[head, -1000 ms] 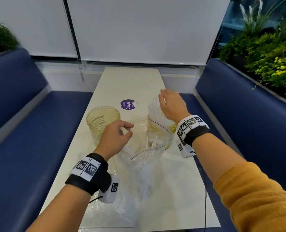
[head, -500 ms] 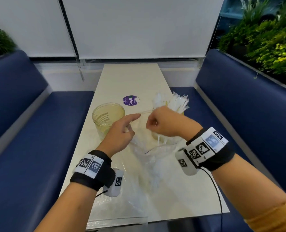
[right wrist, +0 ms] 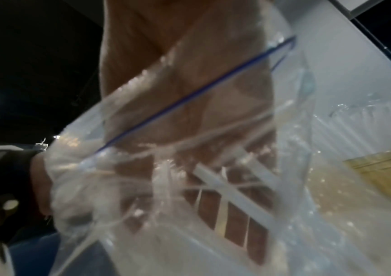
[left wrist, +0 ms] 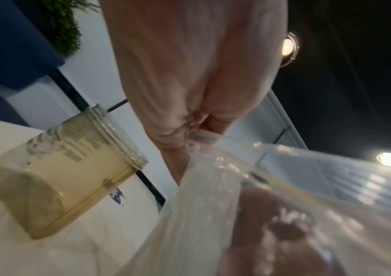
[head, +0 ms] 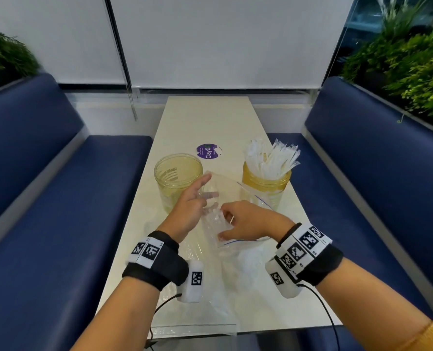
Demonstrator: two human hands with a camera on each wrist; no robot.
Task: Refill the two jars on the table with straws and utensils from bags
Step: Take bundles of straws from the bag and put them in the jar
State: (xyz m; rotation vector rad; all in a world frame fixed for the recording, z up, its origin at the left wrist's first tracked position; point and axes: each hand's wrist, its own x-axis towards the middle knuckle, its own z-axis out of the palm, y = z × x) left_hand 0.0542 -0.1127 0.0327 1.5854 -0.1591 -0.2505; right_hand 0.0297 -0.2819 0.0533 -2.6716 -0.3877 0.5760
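Two yellowish clear jars stand mid-table. The left jar is empty. The right jar holds a fan of wrapped white straws. A clear zip bag is held up in front of the jars. My left hand pinches its left edge, with the index finger stretched out. My right hand reaches into the bag's mouth, fingers curled around loose straws inside.
A second clear plastic bag lies flat at the near table edge, under my wrists. A purple round sticker lies behind the jars on the pale table. Blue benches flank both sides. Plants line the right.
My right hand left the right jar, where the straws now stand, and came back down into the bag's mouth. My left hand stayed on the bag's edge.
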